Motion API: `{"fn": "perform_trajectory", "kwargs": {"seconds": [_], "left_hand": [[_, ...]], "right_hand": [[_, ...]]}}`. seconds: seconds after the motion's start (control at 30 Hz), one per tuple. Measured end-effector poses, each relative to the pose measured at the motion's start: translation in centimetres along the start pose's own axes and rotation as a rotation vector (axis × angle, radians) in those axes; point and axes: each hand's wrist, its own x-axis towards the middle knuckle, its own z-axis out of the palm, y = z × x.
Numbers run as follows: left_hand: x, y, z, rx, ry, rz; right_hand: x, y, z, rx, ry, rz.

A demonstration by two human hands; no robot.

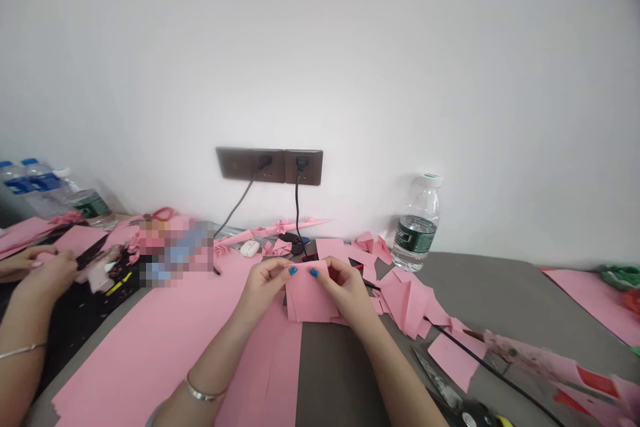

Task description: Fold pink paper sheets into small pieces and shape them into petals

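Observation:
Both hands grip the top edge of several layered pink paper squares (313, 300), in the middle of the view. My left hand (269, 283) pinches the upper left corner, its thumb in front. On the upper right corner, my right hand (345, 287) pinches the paper in the same way. Beneath my left forearm spread large pink paper sheets (165, 333). Folded pink paper pieces (407, 300) lie just right of my right hand. The fingertips behind the squares are hidden.
A water bottle (416, 227) stands against the wall. At lower right are scissors (445, 390), a pink glue gun (545, 357) and its black cord. Cables run from the wall sockets (270, 165). On the left, a co-worker's hands (47, 273) hold pink paper.

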Motion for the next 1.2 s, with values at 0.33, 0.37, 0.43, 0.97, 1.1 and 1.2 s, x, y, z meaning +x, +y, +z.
{"fn": "perform_trajectory", "kwargs": {"seconds": [0.33, 0.37, 0.43, 0.97, 1.1, 1.2], "left_hand": [[-0.3, -0.4, 0.5, 0.002, -0.147, -0.108], [-0.3, -0.5, 0.6, 0.007, -0.137, -0.107], [-0.1, -0.7, 0.5, -0.001, -0.08, -0.079], [-0.1, -0.1, 0.6, -0.19, 0.037, -0.153], [-0.2, -0.3, 0.6, -0.095, -0.022, -0.24], [-0.2, -0.2, 0.6, -0.083, -0.058, -0.297]], "right_hand": [[0.1, -0.6, 0.1, 0.143, 0.024, 0.064], [0.1, -0.7, 0.1, 0.136, 0.027, 0.052], [0.1, -0.6, 0.0, 0.1, 0.024, 0.022], [0.1, 0.2, -0.1, 0.045, 0.002, 0.123], [0.3, -0.2, -0.4, 0.024, 0.071, 0.053], [0.3, -0.2, -0.6, 0.025, 0.073, 0.058]]}}
